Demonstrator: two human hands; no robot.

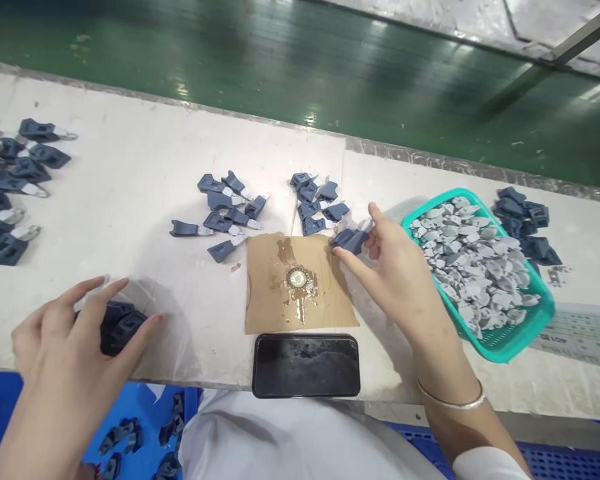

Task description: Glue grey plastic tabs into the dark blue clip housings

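Note:
My left hand (73, 340) reaches over a small cluster of dark blue plastic parts (123, 325) near the table's front edge. Its fingers are spread, with the thumb apart. At the right of the cardboard, my right hand (395, 267) has its thumb and fingers around a dark blue plastic part with a light grey tip (351, 239). That part is low, close to a group of similar tipped parts (310, 208). Between the hands lies a brown cardboard piece (265, 300) with a wet round dish (298, 278) on it.
A green basket (523, 343) of small grey pieces stands right of my right hand, with dark blue parts (523, 217) behind it. More tipped parts lie at centre (225, 203) and far left (17, 173). A phone (307, 365) lies at the front edge. A blue bin (147, 413) sits below.

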